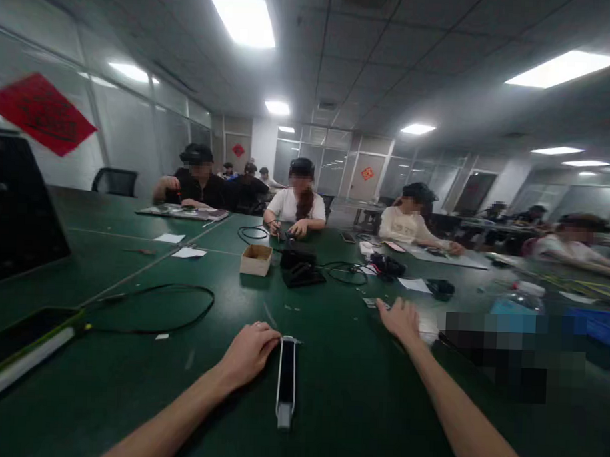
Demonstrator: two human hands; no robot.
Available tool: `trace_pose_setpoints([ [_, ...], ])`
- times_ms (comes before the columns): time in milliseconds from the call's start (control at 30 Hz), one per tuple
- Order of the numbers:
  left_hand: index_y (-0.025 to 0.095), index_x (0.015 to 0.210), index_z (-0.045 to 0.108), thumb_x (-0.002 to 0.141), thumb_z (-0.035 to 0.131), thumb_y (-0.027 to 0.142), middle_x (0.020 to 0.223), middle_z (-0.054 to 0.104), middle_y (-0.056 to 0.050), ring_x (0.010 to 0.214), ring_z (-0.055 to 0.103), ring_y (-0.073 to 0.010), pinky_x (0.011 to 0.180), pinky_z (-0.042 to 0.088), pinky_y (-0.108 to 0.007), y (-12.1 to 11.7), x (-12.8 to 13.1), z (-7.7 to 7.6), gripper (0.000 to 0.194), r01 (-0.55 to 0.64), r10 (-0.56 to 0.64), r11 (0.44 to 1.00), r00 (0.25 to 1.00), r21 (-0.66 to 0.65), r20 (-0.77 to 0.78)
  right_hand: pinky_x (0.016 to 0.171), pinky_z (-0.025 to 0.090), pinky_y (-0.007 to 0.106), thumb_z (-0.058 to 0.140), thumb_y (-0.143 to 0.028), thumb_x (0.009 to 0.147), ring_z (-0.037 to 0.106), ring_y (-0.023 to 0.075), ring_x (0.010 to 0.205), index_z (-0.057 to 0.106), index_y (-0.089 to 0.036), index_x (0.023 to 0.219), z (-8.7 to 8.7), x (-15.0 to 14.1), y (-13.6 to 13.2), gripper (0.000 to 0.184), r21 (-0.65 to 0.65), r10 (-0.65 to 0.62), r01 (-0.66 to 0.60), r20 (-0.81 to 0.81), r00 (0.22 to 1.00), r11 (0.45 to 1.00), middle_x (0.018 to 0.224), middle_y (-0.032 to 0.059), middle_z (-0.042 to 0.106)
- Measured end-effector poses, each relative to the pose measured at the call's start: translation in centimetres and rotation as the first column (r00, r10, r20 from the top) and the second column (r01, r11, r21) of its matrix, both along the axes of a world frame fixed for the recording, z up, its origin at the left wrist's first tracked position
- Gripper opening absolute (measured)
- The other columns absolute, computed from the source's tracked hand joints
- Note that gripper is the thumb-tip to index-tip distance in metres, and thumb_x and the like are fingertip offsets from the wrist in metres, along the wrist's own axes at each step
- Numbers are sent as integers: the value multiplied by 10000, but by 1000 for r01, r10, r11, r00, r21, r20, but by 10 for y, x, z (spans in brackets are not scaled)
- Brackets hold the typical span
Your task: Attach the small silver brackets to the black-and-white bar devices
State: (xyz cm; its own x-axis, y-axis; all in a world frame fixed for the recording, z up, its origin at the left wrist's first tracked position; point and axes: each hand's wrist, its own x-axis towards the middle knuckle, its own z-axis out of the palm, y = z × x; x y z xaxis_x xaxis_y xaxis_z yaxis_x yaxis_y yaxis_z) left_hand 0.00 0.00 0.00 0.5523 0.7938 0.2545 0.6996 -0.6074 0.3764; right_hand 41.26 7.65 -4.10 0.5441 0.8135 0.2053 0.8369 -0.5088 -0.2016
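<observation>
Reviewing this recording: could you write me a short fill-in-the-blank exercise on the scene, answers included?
1. The slim white-edged device lies beside the person's ____ hand.
2. The other hand, near a small flat piece, has its palm facing ____.
3. The tabletop is dark ____.
4. The large diamond-shaped wall decoration is ____.

Missing words: left; down; green; red.

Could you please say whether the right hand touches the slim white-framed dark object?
Apart: the head view shows green tabletop between the right hand and white-framed object.
</observation>
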Motion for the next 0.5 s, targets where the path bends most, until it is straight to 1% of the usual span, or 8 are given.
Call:
trace_pose_setpoints([
  [100, 203, 1020, 682, 944, 393, 229, 965, 664, -63, 888, 589, -197, 798, 446, -307, 2, 2, -1, 300, -12, 12, 1000, 1000, -10, 7, 1044, 266, 471, 227, -608, 883, 334, 398, 1301, 376, 93, 1306, 3, 19, 20, 832, -42, 17, -18, -31, 999, 999, 1340, 326, 401],
  [167, 207, 1030, 678, 944, 392, 232, 977, 661, -62, 884, 587, -193, 791, 447, -307, 3, 4, 0, 300, -20, 20, 1000, 1000, -22, 4, 1037, 284, 458, 222, -606, 887, 385, 385, 1270, 419, 91, 1277, 3, 27, 35, 822, -71, 67, -71, -52, 996, 995, 1304, 317, 450],
  [233, 206, 1036, 674, 943, 389, 227, 986, 657, -61, 880, 585, -191, 778, 449, -306, 2, 5, 2, 301, -24, 24, 999, 1000, -42, -1, 1045, 286, 430, 196, -603, 896, 412, 346, 1262, 436, 54, 1286, 0, 29, 51, 802, -93, 148, -154, -71, 987, 984, 1318, 279, 462],
  [300, 205, 1034, 671, 943, 386, 225, 983, 655, -60, 875, 585, -188, 773, 450, -304, 2, 7, 5, 300, -19, 19, 998, 1000, -57, -1, 1065, 268, 398, 168, -598, 906, 389, 303, 1294, 397, 17, 1340, -3, 26, 66, 787, -107, 229, -238, -91, 969, 965, 1385, 239, 417],
  [367, 204, 1028, 671, 943, 384, 223, 977, 655, -60, 868, 585, -185, 772, 450, -301, 2, 7, 6, 300, -12, 12, 998, 1000, -63, 1, 1089, 235, 379, 166, -606, 908, 324, 272, 1343, 331, -12, 1396, -6, 19, 77, 787, -118, 296, -308, -112, 949, 944, 1451, 204, 343],
  [433, 203, 1026, 670, 944, 378, 222, 975, 654, -63, 870, 584, -186, 771, 451, -301, 3, 7, 6, 303, -9, 9, 998, 1000, -67, -2, 1109, 199, 375, 180, -627, 901, 259, 258, 1378, 297, -46, 1426, -8, 10, 84, 791, -125, 352, -368, -133, 927, 921, 1492, 169, 285],
  [500, 205, 1031, 668, 946, 372, 225, 980, 652, -63, 873, 583, -188, 770, 452, -303, 3, 7, 5, 308, -10, 9, 998, 1000, -69, -4, 1119, 176, 378, 199, -641, 895, 226, 257, 1392, 299, -81, 1435, -8, 0, 85, 785, -130, 397, -416, -151, 905, 900, 1510, 145, 253],
])
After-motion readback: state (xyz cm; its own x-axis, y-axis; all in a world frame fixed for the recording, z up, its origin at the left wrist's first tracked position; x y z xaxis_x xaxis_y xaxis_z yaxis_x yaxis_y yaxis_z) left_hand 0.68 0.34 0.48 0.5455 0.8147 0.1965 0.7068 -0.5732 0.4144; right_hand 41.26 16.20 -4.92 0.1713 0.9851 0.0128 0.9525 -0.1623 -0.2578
